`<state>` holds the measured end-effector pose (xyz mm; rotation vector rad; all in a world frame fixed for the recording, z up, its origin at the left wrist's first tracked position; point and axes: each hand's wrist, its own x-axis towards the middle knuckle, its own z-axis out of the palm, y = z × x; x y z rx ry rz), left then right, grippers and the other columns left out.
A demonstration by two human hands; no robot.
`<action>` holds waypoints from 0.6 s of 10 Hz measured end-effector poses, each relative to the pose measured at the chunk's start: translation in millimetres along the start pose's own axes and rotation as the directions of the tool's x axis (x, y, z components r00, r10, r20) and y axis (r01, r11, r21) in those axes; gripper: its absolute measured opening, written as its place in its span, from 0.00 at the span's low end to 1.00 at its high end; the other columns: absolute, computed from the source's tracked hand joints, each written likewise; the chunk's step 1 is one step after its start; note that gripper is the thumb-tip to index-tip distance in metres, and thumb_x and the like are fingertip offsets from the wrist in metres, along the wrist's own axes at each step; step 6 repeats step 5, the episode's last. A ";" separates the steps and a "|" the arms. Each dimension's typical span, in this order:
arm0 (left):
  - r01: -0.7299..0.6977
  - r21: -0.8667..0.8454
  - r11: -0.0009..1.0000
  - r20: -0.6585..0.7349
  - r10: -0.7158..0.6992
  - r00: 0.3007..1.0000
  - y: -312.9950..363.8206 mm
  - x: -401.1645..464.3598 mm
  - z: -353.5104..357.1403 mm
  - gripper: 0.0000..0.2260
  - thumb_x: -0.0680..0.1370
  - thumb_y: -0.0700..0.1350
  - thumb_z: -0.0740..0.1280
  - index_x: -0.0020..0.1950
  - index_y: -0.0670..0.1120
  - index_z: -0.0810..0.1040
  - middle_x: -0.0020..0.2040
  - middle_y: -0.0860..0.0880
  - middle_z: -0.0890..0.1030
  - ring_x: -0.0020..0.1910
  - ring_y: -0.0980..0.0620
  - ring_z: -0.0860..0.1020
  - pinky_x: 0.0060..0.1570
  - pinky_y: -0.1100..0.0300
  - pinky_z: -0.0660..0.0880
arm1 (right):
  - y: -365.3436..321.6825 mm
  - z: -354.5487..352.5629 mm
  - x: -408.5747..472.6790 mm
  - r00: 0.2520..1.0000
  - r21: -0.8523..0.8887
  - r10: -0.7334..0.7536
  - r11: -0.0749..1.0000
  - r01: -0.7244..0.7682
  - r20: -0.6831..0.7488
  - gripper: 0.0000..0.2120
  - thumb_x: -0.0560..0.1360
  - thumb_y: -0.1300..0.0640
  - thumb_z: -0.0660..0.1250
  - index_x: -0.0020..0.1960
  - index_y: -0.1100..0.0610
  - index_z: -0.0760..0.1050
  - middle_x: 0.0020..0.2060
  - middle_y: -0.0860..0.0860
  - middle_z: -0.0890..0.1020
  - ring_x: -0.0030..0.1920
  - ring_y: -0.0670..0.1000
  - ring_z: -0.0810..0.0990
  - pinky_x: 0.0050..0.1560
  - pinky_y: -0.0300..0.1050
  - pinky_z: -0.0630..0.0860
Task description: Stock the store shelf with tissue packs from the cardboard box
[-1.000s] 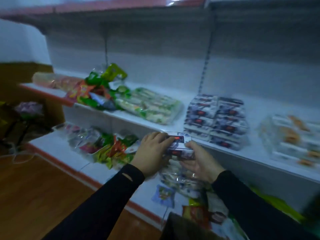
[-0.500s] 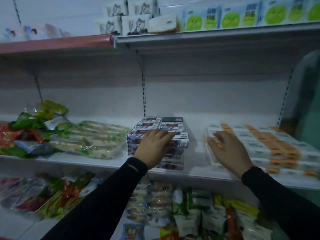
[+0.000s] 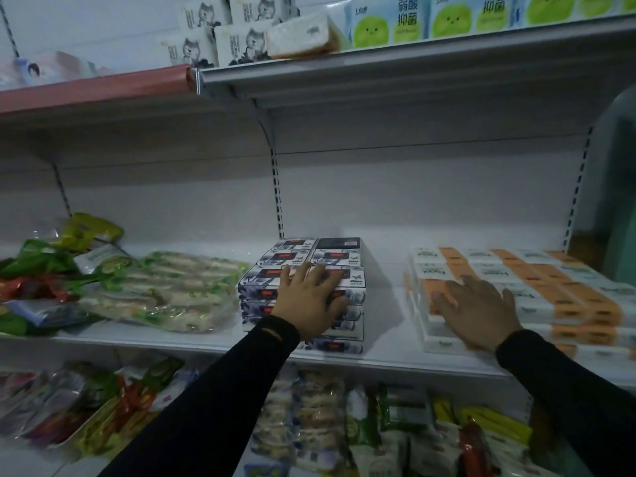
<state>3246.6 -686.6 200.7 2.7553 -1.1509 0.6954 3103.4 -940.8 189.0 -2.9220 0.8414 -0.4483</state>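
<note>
- Head view, nearest first: two black sleeves reach up from the bottom edge toward the middle shelf (image 3: 206, 342).
- Bottom shelf, below the arms: mixed snack bags (image 3: 309, 418) in clear and coloured wrappers, crowded together, dim.
- Left hand (image 3: 309, 297): fingers spread and straight, palm down, resting flat on the front of the top pack of the tissue pack stack (image 3: 303, 290). Nothing is curled round a pack.
- That stack stands at the middle of the shelf, near the front edge: dark blue-and-white packs with red labels, several layers high, two columns wide, more packs behind the front row.
- Right hand (image 3: 478, 311): also flat, fingers loose and slightly apart, lying on the near left corner of the orange-and-white packs (image 3: 537, 290). Holding nothing.
- The orange-and-white packs fill the right stretch of the same shelf in flat rows, apart from the blue stack with a bare strip of shelf between.
- Left of the blue stack: a large clear bag of green-and-white wrapped goods (image 3: 172, 290), then a heap of green, red and yellow bags (image 3: 44, 263) toward the left edge.
- Behind: white back panel with a slotted upright (image 3: 277, 194).
- Top shelf: white packs with a cat drawing (image 3: 237, 32), then pale blue packs with green smiling circles (image 3: 413, 22).
- Cardboard box: out of sight.
</note>
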 end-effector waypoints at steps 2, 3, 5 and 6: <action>0.026 0.005 1.000 0.029 -0.026 0.999 -6.8 5.5 3.8 0.22 0.82 0.57 0.49 0.77 0.57 0.56 0.74 0.49 0.64 0.75 0.44 0.57 0.73 0.38 0.48 | 1.1 4.4 1.2 1.000 -0.001 0.002 1.000 -0.002 0.017 0.28 0.80 0.37 0.44 0.76 0.46 0.59 0.77 0.53 0.61 0.75 0.56 0.59 0.74 0.60 0.51; 0.039 -0.044 0.998 0.045 -0.037 0.998 -8.2 9.6 6.9 0.22 0.82 0.56 0.49 0.76 0.57 0.56 0.74 0.49 0.64 0.74 0.44 0.58 0.73 0.39 0.50 | 1.5 3.7 1.7 1.000 0.005 0.001 1.000 -0.001 0.028 0.28 0.80 0.37 0.44 0.76 0.46 0.59 0.76 0.54 0.61 0.75 0.56 0.58 0.75 0.59 0.51; 0.042 -0.102 0.994 0.081 -0.033 0.996 -5.7 11.2 -0.4 0.22 0.82 0.56 0.49 0.76 0.55 0.58 0.75 0.48 0.63 0.74 0.43 0.58 0.72 0.41 0.51 | 0.5 -2.2 0.8 1.000 0.014 -0.005 1.000 0.004 0.029 0.29 0.80 0.37 0.44 0.77 0.47 0.58 0.77 0.54 0.59 0.76 0.57 0.56 0.75 0.59 0.50; 0.042 -0.102 0.994 0.081 -0.033 0.996 -5.7 11.2 -0.4 0.22 0.82 0.56 0.49 0.76 0.55 0.58 0.75 0.48 0.63 0.74 0.43 0.58 0.72 0.41 0.51 | 0.5 -2.2 0.8 1.000 0.014 -0.005 1.000 0.004 0.029 0.29 0.80 0.37 0.44 0.77 0.47 0.58 0.77 0.54 0.59 0.76 0.57 0.56 0.75 0.59 0.50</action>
